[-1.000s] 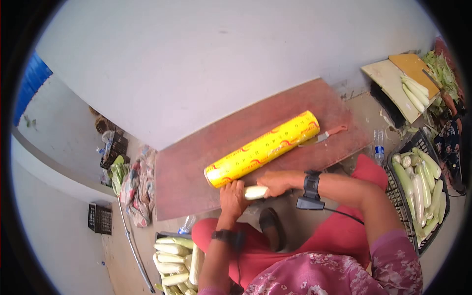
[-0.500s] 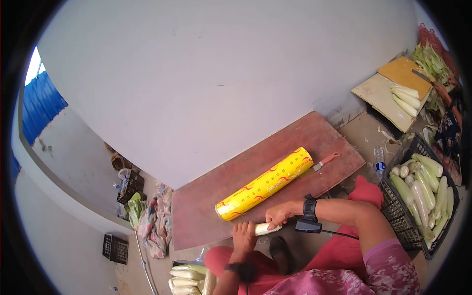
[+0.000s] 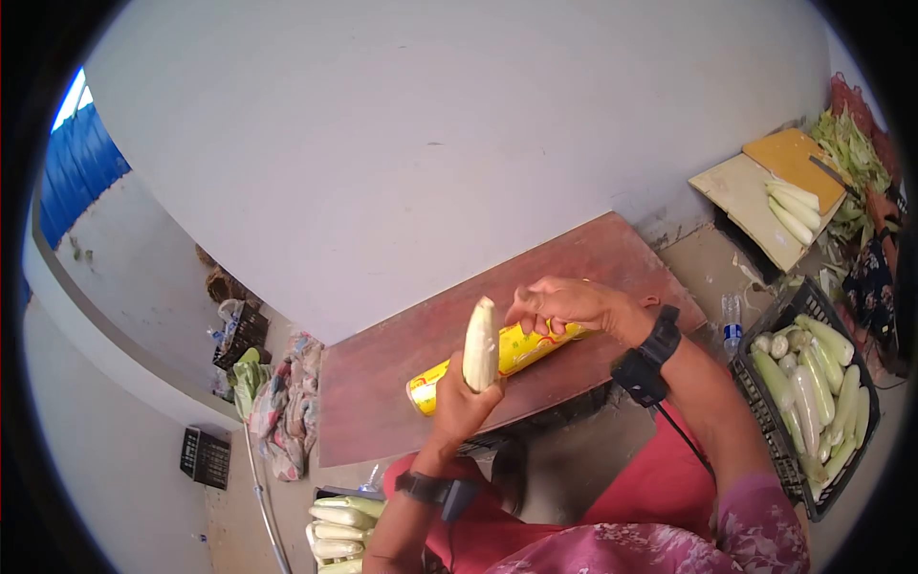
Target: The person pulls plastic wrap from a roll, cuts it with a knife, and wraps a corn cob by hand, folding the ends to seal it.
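Observation:
My left hand (image 3: 466, 407) is wrapped round the lower end of a long pale-green vegetable (image 3: 481, 349), holding it upright with its blunt tip pointing up. Its exact kind is hard to tell. My right hand (image 3: 559, 303) is raised just right of that tip, apart from it, with fingers loosely bent and spread and nothing visible in them. Behind both hands lies a yellow printed roll of plastic film (image 3: 521, 352) on a reddish board (image 3: 373, 383), partly covered by them. Only the reddish handle end of a knife (image 3: 651, 301) shows past my right wrist.
At lower left, a crate holds wrapped pale vegetables (image 3: 339, 528). A black crate (image 3: 744, 402) of similar ones stands right, beside a water bottle (image 3: 732, 320). A co-worker's arm (image 3: 882, 225) is near cutting boards (image 3: 732, 187) at far right. Patterned cloth (image 3: 292, 402) lies left.
My left hand has lifted the vegetable from low in front of the board and turned it upright. My right hand has let go of its end and risen over the roll.

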### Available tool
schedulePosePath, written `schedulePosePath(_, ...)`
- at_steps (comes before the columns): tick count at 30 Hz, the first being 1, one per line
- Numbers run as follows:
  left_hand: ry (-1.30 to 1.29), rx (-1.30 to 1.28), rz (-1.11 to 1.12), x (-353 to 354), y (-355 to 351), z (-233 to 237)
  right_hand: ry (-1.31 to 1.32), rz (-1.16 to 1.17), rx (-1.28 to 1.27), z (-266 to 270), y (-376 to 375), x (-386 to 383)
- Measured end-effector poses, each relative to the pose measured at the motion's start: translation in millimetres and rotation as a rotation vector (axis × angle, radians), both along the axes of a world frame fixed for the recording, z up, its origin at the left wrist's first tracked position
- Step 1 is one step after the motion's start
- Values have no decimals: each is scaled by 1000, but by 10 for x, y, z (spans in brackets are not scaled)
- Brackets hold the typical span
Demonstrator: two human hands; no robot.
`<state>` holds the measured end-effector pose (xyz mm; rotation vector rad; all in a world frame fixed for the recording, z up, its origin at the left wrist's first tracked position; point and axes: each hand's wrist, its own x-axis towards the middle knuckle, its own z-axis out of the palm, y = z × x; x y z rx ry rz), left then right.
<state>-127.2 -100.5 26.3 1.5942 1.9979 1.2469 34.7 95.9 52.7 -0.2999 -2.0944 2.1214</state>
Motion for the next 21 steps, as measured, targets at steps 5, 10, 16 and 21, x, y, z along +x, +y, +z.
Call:
schedulePosePath(5,-326,-34,-117,36,279,290,310,-170,-149,-45,-107,-48)
schedulePosePath(10,-487,10,-199,77,434,105,395,-169,-207,48,-364,-291)
schedulePosePath(16,-561,95,-68,13,490,-132,433,-271,-243,-75,-387,-593)
schedulePosePath(21,-504,83,115,-101,455,-56,322,-474,-129,59,-386,-554)
